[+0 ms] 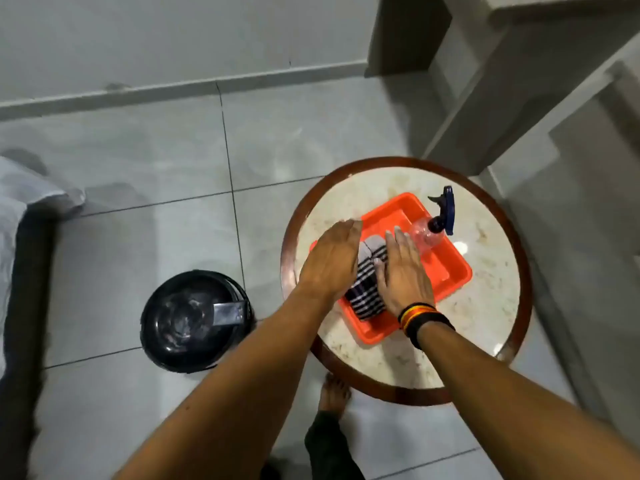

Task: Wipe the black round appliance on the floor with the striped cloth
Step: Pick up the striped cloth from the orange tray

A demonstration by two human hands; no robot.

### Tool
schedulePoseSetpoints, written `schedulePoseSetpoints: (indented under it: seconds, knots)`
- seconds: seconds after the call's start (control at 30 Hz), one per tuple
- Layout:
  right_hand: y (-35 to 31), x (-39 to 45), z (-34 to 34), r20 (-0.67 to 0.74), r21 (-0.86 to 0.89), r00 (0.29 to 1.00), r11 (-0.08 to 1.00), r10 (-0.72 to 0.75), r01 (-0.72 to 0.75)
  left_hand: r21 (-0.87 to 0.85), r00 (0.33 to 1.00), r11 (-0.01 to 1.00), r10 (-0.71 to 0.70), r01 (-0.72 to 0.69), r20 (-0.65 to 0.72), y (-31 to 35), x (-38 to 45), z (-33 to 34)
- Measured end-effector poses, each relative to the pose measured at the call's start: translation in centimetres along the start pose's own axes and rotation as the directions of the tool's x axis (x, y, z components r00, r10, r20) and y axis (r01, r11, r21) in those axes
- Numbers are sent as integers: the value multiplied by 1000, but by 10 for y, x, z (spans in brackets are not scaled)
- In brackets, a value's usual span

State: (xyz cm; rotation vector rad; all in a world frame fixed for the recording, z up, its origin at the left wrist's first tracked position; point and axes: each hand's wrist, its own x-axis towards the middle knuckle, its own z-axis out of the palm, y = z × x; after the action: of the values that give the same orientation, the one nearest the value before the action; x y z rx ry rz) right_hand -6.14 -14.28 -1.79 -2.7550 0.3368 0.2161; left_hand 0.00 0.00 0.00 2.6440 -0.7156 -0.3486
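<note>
Black round appliance (194, 321) sits on the tile floor, left of the round marble-top table (485, 306) & well apart from the cloth. Striped cloth (367, 284) lies folded in the orange tray (446, 271) on the table. Left hand (330, 259) & right hand (405, 277) flank it, fingers flat, not closed on it. Spray bottle (437, 223) lies in tray's far end.

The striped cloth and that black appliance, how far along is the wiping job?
Nothing looks done yet: the appliance sits on the floor untouched, its top smudged. In hand: both hands, left and right, lie flat on the cloth, which is folded in the orange tray beside a spray bottle. Left: lift the cloth, bring it down and wipe.
</note>
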Motion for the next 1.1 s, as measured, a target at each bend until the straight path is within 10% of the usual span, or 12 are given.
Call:
schedulePoseSetpoints:
  seconds: [0.23,0.43,0.77,1.1]
  knots:
    - [29,2,65,180,149,894,887,411,-438,77,960,984,-175,162,218,1,41,74]
    - [33,16,76,44,124,901,892,432,-434,161,960,966,-228,202,162,-1,52,92]
    - [4,16,21,-78,445,897,821,434,-359,-307,938,893,-346,330,3,-13,22,28]
    - [-162,11,-16,-205,482,960,873,192,-71,-666,808,681,-555,305,-197,-101,-76,-87]
